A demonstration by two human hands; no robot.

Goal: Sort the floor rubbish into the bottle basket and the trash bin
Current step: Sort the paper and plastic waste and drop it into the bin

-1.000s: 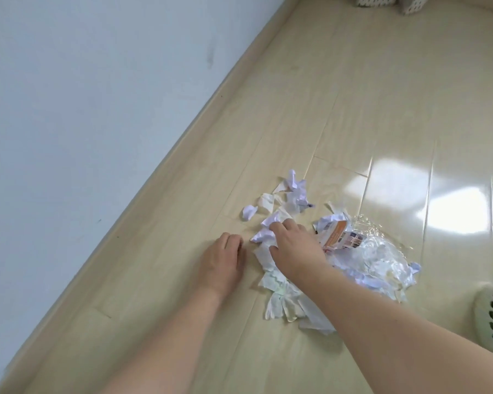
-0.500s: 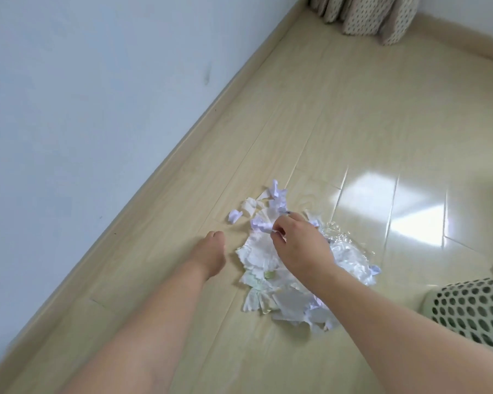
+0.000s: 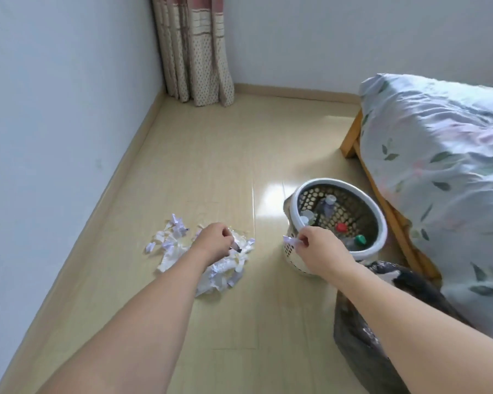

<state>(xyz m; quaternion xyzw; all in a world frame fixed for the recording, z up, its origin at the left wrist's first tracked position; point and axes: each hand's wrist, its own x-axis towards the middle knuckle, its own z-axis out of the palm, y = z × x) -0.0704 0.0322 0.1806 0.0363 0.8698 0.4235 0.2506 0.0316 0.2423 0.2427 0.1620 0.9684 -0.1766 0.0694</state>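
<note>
Pale wood floor [image 3: 211, 172], grey walls [image 3: 54, 95]; corner curtain [image 3: 195, 52], perhaps patterned.

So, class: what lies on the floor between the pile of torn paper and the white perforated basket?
Only bare floor separates the paper pile from the basket in the head view; above it, the right hand pinches a paper scrap.

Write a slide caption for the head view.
Right hand pinches a pale paper scrap beside the white perforated basket.
</note>
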